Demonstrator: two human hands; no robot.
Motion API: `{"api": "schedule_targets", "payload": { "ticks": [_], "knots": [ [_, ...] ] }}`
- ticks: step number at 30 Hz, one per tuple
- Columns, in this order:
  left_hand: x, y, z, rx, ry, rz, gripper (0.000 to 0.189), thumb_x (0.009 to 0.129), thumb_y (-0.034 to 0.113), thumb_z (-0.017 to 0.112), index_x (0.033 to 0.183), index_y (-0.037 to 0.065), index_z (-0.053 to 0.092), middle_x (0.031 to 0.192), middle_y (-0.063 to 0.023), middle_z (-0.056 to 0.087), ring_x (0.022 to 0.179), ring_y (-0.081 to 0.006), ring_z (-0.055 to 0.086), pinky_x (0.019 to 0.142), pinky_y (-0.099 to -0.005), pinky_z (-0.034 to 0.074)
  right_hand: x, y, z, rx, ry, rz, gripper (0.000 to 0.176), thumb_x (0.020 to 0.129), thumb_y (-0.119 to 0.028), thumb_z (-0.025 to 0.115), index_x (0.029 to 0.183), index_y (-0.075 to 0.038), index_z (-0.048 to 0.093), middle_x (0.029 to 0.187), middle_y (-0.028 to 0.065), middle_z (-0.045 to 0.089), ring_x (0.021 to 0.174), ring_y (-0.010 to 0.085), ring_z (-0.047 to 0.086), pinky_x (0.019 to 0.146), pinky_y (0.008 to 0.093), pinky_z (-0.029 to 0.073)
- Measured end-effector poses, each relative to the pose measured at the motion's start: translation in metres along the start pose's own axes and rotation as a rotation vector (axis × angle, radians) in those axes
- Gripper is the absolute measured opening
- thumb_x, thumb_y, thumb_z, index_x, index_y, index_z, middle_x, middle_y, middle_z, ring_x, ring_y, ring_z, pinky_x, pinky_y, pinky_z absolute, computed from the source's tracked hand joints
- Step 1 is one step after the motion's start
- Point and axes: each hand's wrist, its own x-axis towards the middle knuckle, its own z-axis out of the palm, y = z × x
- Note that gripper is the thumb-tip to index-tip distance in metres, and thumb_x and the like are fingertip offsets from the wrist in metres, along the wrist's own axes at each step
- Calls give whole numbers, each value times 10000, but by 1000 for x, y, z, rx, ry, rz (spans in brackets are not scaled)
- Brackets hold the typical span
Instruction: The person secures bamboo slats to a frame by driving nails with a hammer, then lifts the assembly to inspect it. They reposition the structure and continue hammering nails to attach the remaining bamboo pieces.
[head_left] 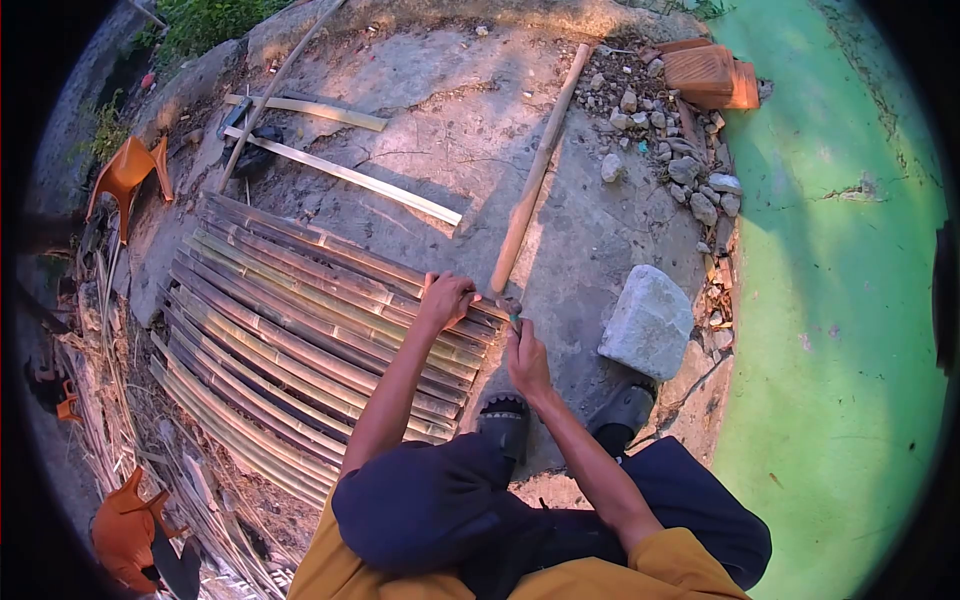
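A panel of split bamboo slats (300, 330) lies on the ground in front of me and to the left. At its upper right corner, my left hand (447, 298) is closed, fingers pressed together over the end of a slat. Whatever it pinches is too small to make out. My right hand (527, 358) is wrapped around a hammer (514, 316) with a green part on its handle. The hammer's head is close to the slat end, just right of my left fingers; whether it touches cannot be told.
A long wooden pole (540, 170) lies beyond my hands. Loose bamboo strips (350, 180) are past the panel. A pale stone block (648, 322) sits by my right shoe. Rubble (690, 170) and orange tiles (705, 75) border the green floor (830, 330). Orange chairs (130, 180) stand left.
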Motion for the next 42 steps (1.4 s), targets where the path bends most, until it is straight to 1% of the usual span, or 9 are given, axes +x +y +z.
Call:
{"api": "schedule_targets", "payload": {
  "ticks": [3, 18, 20, 27, 33, 35, 39, 41, 42],
  "knots": [
    [1, -2, 3, 9, 13, 11, 213, 938, 373, 696, 940, 168, 755, 895, -33, 725, 997, -239, 631, 953, -438, 347, -7, 3, 2, -38, -12, -2, 225, 1094, -189, 472, 1205, 5, 501, 826, 291, 643, 800, 533, 653, 645, 562, 469],
    [2, 0, 3, 31, -9, -21, 218, 943, 386, 690, 930, 179, 759, 871, -33, 721, 997, -240, 632, 947, -432, 355, -16, -1, 0, -89, 26, -102, 261, 1056, -141, 516, 1249, 25, 458, 854, 338, 662, 794, 555, 649, 640, 620, 482],
    [2, 0, 4, 52, -14, -20, 214, 940, 381, 692, 923, 178, 758, 870, -35, 720, 991, -238, 633, 947, -431, 355, -8, 11, 6, -206, -75, -21, 253, 1047, -131, 529, 1231, 28, 457, 830, 328, 657, 771, 550, 650, 619, 619, 477],
    [3, 0, 1, 29, -22, -27, 200, 939, 371, 700, 943, 176, 745, 882, -19, 711, 1025, -234, 629, 982, -443, 350, -6, -10, -11, -47, 5, -77, 241, 1042, -149, 535, 1191, 25, 460, 792, 334, 652, 765, 555, 649, 629, 632, 479],
    [6, 0, 0, 57, -55, -47, 200, 944, 371, 697, 955, 178, 748, 887, -23, 714, 1017, -240, 634, 987, -445, 351, 5, -11, -10, -295, -211, -14, 189, 1048, -118, 526, 1160, 19, 461, 823, 306, 657, 776, 545, 646, 607, 602, 465],
    [4, -1, 3, 45, -72, -49, 202, 946, 373, 696, 957, 178, 749, 891, -23, 716, 1018, -240, 634, 987, -445, 350, -1, -26, -14, -103, -9, -111, 217, 1038, -131, 546, 1169, 22, 464, 819, 320, 663, 768, 543, 651, 615, 615, 476],
    [0, 0, 3, 62, -32, -35, 214, 949, 373, 678, 935, 175, 758, 889, -33, 727, 1010, -241, 642, 947, -444, 360, -10, -2, -7, -52, 45, -204, 195, 1034, -122, 549, 1155, 7, 465, 812, 319, 659, 767, 547, 645, 612, 621, 468],
    [3, 2, 2, 67, -16, -16, 209, 949, 367, 677, 932, 174, 757, 890, -33, 727, 1013, -241, 641, 948, -446, 360, 1, 6, -3, -340, -219, -21, 200, 1045, -132, 556, 1172, -12, 458, 829, 308, 660, 779, 535, 656, 614, 604, 479],
    [3, 2, 2, 59, -8, -6, 203, 948, 359, 676, 936, 173, 756, 889, -35, 727, 1014, -240, 641, 953, -446, 359, 4, 0, -6, -345, -218, -30, 200, 1045, -132, 556, 1172, -12, 458, 829, 308, 660, 779, 535, 656, 614, 604, 479]
  ]
}}
